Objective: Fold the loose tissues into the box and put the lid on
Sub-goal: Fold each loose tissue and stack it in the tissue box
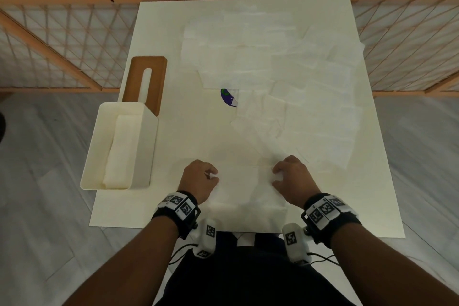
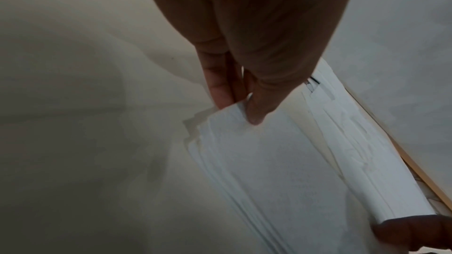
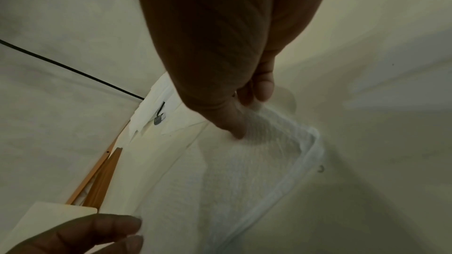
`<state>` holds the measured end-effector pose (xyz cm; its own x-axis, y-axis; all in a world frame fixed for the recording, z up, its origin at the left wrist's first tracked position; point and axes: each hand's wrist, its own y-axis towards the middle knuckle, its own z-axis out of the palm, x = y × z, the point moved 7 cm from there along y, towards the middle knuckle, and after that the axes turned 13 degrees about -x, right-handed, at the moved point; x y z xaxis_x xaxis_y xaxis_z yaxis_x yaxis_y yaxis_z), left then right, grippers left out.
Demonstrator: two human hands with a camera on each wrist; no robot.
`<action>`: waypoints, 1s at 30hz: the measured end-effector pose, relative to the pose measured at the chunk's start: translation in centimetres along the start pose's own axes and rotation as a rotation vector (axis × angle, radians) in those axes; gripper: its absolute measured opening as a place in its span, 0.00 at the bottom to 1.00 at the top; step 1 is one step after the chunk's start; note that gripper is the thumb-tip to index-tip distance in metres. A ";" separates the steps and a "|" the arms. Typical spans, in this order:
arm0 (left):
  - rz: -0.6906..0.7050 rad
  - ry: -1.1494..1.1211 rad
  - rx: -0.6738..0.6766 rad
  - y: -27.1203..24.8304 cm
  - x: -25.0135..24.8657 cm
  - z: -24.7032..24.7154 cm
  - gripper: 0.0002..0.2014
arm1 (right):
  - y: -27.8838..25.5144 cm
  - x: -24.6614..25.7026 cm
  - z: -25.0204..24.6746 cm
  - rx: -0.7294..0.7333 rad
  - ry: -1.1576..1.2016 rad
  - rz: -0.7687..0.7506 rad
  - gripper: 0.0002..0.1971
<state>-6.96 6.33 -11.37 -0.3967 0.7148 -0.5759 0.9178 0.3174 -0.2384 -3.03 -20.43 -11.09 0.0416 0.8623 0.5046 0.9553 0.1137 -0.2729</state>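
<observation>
The tissue (image 1: pixel 244 181) lying at the near edge of the table (image 1: pixel 188 136) is pinched at its two ends by the left hand (image 1: pixel 198 179) and right hand (image 1: pixel 293 176), and, being thin, soft and easily torn, should be held gently by the corners.

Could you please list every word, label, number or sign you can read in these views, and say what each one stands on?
Nothing can be read in full.
Blue and green round sticker on the table, half under the loose tissues: tiny white lettering, too blurred to read.
Wrist bands: black-and-white square marker codes, no words.
Tissue box and wooden lid: no text visible.
</observation>
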 end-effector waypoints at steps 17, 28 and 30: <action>-0.268 0.173 0.006 11.1 -10.0 3.7 0.24 | 0.8 0.4 -5.4 -0.143 0.188 0.038 0.07; -0.581 -0.853 0.029 9.0 -12.7 -1.0 0.07 | 1.7 -1.5 -7.2 -0.104 0.560 0.305 0.08; -0.554 -1.029 0.053 8.1 -14.6 -3.5 0.08 | 1.9 -0.3 -6.7 -0.035 0.773 0.360 0.16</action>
<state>6.22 0.63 -2.20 -0.5680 -0.3632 -0.7385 0.6314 0.3833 -0.6741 0.72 -23.77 -6.24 0.5204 0.2623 0.8126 0.8535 -0.1289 -0.5049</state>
